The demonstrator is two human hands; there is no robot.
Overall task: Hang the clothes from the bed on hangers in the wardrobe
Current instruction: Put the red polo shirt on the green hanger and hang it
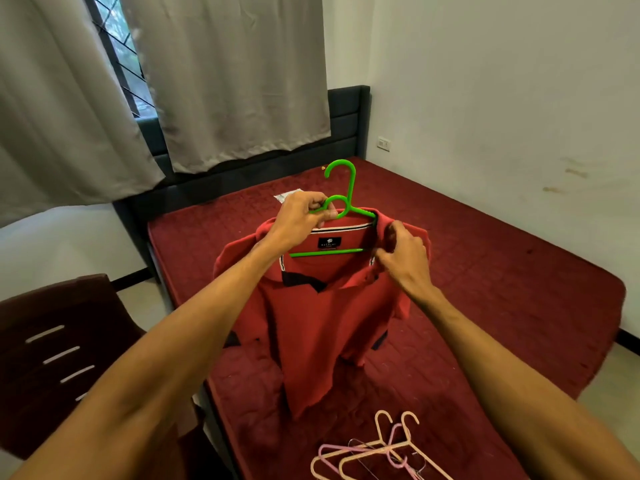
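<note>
While the left hand (301, 216) grips the stiff green plastic hanger (351, 190) at centre frame, the right hand (403, 258) pinches the limp red polo shirt (318, 323) by its collar — likely the surest hold.

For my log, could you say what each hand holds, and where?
Left hand grips the hanger near its neck; right hand pinches the shirt at its collar.

Grey curtains (225, 81) flank a barred window (117, 53); nearby, a dark, perhaps wooden chair (52, 341).

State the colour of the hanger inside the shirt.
Bright green hanger, clearest in the head view.
</note>
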